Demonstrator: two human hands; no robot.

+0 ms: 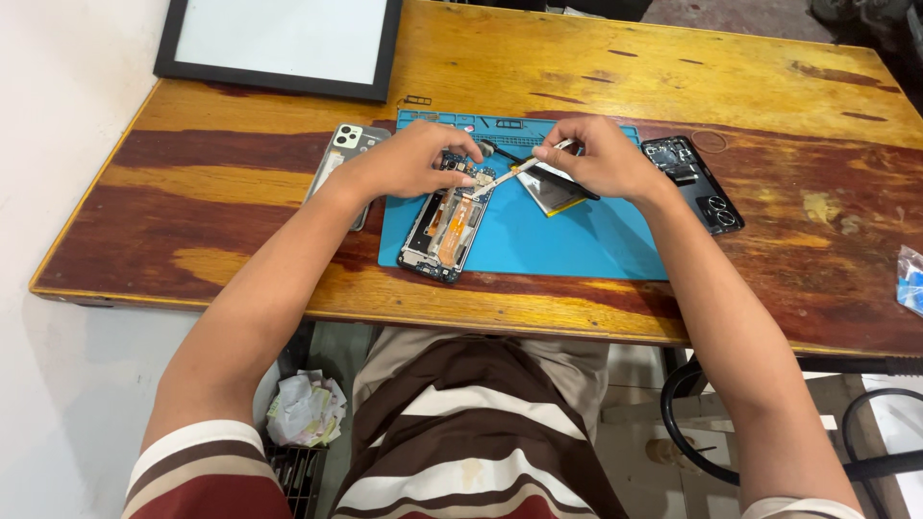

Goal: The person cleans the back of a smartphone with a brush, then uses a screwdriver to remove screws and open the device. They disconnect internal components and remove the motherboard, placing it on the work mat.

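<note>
Wooden and worn, the table [673, 77] in front of us carries a blue work mat [577, 245] near its front edge. On the mat lies an opened phone [444, 231], its back removed so that the circuit boards and an orange strip show. Our left hand [409, 161] rests on the top end of this phone, fingers curled down and pressed onto the board, steadying it. Our right hand [601, 159] pinches a pair of tweezers [514, 171] between thumb and forefinger; the tips point left and reach the top of the phone, just beside our left fingertips. Under the right hand lies a flat battery [550, 195] on the mat, with a dark thin tool [505, 154] nearby. A phone back cover [344, 154] lies left of the mat, partly under our left wrist. Another dark back cover [694, 183] lies right of the mat. A black-framed panel [279, 43] sits at the far left corner.
</note>
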